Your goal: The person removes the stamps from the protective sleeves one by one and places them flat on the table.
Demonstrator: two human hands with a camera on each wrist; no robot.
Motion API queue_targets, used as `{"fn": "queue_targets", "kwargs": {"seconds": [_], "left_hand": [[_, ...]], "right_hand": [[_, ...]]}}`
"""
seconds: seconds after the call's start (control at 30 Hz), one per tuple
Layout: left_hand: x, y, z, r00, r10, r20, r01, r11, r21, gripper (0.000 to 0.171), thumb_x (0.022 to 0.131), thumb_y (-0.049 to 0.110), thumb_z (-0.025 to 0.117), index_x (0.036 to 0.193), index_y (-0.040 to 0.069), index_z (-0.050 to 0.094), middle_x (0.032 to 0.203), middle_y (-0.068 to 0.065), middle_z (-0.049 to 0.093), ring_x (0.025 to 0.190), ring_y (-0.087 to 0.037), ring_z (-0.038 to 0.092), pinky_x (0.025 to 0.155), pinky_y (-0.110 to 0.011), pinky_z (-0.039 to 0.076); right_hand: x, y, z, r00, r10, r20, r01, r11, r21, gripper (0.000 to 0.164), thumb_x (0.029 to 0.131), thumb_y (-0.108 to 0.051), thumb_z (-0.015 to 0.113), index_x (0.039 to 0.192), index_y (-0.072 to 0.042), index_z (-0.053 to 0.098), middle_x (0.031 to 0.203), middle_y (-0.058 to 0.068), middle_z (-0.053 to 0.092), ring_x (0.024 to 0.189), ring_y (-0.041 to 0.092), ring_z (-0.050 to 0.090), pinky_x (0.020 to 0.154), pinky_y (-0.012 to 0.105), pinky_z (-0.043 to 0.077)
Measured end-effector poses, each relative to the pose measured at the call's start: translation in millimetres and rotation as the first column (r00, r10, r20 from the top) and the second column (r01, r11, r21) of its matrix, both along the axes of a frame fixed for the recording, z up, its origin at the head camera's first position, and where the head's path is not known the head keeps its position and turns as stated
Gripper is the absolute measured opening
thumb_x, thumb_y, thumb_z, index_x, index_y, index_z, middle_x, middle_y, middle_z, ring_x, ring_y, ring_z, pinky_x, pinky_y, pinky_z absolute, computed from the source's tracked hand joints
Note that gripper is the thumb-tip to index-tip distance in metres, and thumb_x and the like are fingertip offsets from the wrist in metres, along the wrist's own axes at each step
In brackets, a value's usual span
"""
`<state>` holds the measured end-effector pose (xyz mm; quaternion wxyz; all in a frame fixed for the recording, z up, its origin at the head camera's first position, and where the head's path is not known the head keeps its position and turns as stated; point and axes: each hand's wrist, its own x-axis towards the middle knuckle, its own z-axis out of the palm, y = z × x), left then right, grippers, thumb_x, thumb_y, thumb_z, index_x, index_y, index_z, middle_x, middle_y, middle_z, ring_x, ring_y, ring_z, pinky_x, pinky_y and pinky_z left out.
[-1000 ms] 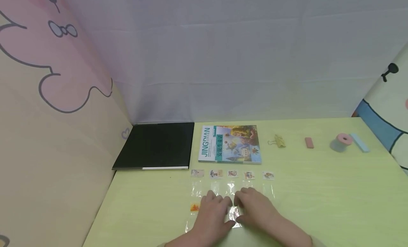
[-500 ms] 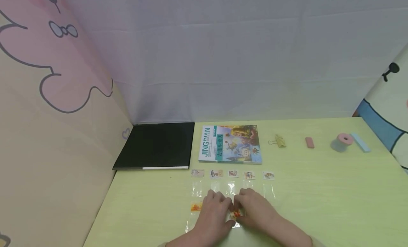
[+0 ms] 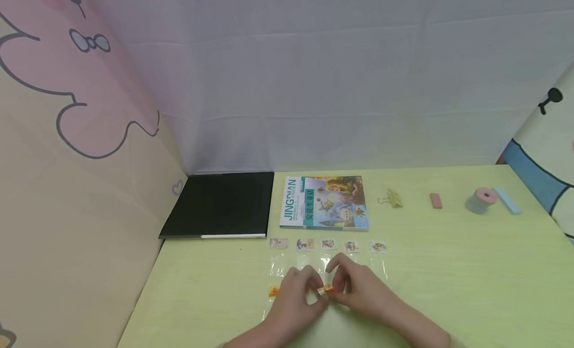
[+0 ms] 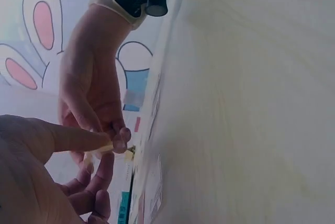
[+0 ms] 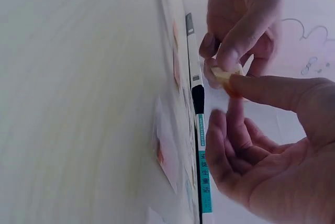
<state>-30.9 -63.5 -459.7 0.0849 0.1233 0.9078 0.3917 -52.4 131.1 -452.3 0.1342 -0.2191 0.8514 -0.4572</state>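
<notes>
Both hands come together over the front middle of the table. Between the fingertips of the left hand (image 3: 296,298) and the right hand (image 3: 360,288) is a small orange-and-white stamp (image 3: 325,289), pinched by both and slightly tilted. In the right wrist view, thumbs and fingers meet at the stamp (image 5: 222,75), raised off the tabletop. Beside the left hand lies another orange stamp (image 3: 273,291), partly covered by that hand. Beyond the hands, clear plastic sleeves (image 3: 277,265) lie in a row, some hidden by the fingers.
Several small picture stamps (image 3: 328,244) form a row behind the sleeves. Farther back lie a black folder (image 3: 219,206) and a picture book (image 3: 325,203). To the right are a yellow binder clip (image 3: 393,198), pink eraser (image 3: 435,201), pink-topped spool (image 3: 481,201) and light-blue bar (image 3: 507,201).
Both hands were low over a shiny sleeve at the front. An orange picture appeared between them half a second ago; now the stamp is lifted, and the hands have turned to pinch it.
</notes>
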Motion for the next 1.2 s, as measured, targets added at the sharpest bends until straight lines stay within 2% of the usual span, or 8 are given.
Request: {"fn": "queue_targets", "kwargs": {"seconds": [0.07, 0.17, 0.3, 0.57, 0.73, 0.97, 1.13, 1.2], "left_hand": [[-2.1, -2.8, 1.9, 0.998, 0.014, 0.064, -0.018, 0.998, 0.060, 0.026, 0.076, 0.032, 0.075, 0.088, 0.031, 0.053, 0.087, 0.012, 0.052, 0.084, -0.009, 0.046, 0.070, -0.021, 0.039], [-4.7, -6.1, 6.1, 0.991, 0.027, 0.134, -0.048, 0.987, 0.151, 0.022, 0.078, 0.034, 0.073, 0.090, 0.030, 0.055, 0.091, 0.010, 0.054, 0.089, -0.014, 0.049, 0.074, -0.025, 0.039], [-6.1, -7.6, 10.0, 0.986, 0.028, 0.162, -0.065, 0.972, 0.224, 0.015, 0.081, 0.033, 0.070, 0.089, 0.028, 0.059, 0.093, 0.003, 0.057, 0.090, -0.019, 0.050, 0.072, -0.026, 0.038], [-7.5, -8.4, 7.1, 0.985, 0.013, 0.174, -0.063, 0.957, 0.284, 0.012, 0.079, 0.033, 0.072, 0.086, 0.028, 0.063, 0.088, -0.004, 0.059, 0.084, -0.024, 0.049, 0.065, -0.024, 0.037], [-7.5, -8.3, 5.3, 0.984, 0.018, 0.176, -0.069, 0.955, 0.287, 0.011, 0.078, 0.031, 0.072, 0.084, 0.030, 0.063, 0.088, -0.005, 0.057, 0.085, -0.024, 0.049, 0.066, -0.024, 0.036], [-7.5, -8.1, 4.2, 0.992, 0.048, 0.113, -0.076, 0.963, 0.260, 0.010, 0.080, 0.028, 0.071, 0.087, 0.031, 0.065, 0.092, 0.006, 0.060, 0.089, -0.018, 0.050, 0.072, -0.026, 0.036], [-8.9, -8.4, 4.4, 0.999, 0.025, 0.039, -0.034, 0.965, 0.260, 0.009, 0.082, 0.024, 0.070, 0.088, 0.030, 0.068, 0.090, 0.016, 0.063, 0.092, -0.011, 0.050, 0.081, -0.030, 0.037], [-9.5, -9.4, 4.5, 1.000, 0.014, -0.001, -0.013, 0.967, 0.255, 0.014, 0.082, 0.017, 0.068, 0.087, 0.030, 0.070, 0.090, 0.018, 0.063, 0.092, -0.009, 0.048, 0.083, -0.030, 0.037]], "right_hand": [[-2.5, 2.2, 0.5, 0.996, 0.010, 0.093, 0.000, 0.994, -0.108, 0.045, 0.078, -0.021, 0.075, 0.113, -0.015, 0.047, 0.079, -0.003, 0.062, 0.068, 0.009, 0.059, 0.064, 0.024, 0.050], [-5.0, 4.9, -0.5, 0.976, 0.039, 0.216, 0.016, 0.968, -0.250, 0.046, 0.080, -0.016, 0.073, 0.116, -0.007, 0.046, 0.084, 0.008, 0.062, 0.071, 0.017, 0.064, 0.066, 0.030, 0.054], [-5.8, 7.0, -2.0, 0.960, 0.046, 0.275, 0.047, 0.946, -0.321, 0.043, 0.080, -0.011, 0.072, 0.116, -0.003, 0.048, 0.087, 0.015, 0.063, 0.071, 0.021, 0.065, 0.065, 0.033, 0.054], [-5.1, 6.5, -2.9, 0.964, 0.024, 0.263, 0.064, 0.946, -0.319, 0.037, 0.081, -0.012, 0.071, 0.112, -0.004, 0.052, 0.089, 0.016, 0.062, 0.073, 0.020, 0.064, 0.065, 0.031, 0.054], [-4.0, 5.6, -1.5, 0.970, 0.011, 0.241, 0.066, 0.949, -0.309, 0.033, 0.082, -0.014, 0.071, 0.109, -0.006, 0.054, 0.089, 0.014, 0.062, 0.075, 0.020, 0.063, 0.064, 0.029, 0.054], [-2.3, 3.9, 0.4, 0.976, -0.001, 0.219, 0.070, 0.950, -0.305, 0.030, 0.082, -0.018, 0.071, 0.106, -0.010, 0.056, 0.089, 0.011, 0.062, 0.074, 0.019, 0.063, 0.064, 0.029, 0.053], [-1.8, 1.2, -0.3, 0.979, -0.029, 0.200, 0.084, 0.958, -0.273, 0.026, 0.082, -0.019, 0.071, 0.103, -0.012, 0.057, 0.087, 0.008, 0.063, 0.074, 0.018, 0.064, 0.064, 0.029, 0.054], [-1.6, 0.8, -0.5, 0.978, -0.027, 0.205, 0.085, 0.957, -0.276, 0.026, 0.082, -0.018, 0.071, 0.103, -0.012, 0.057, 0.087, 0.008, 0.063, 0.074, 0.020, 0.064, 0.064, 0.029, 0.054]]}}
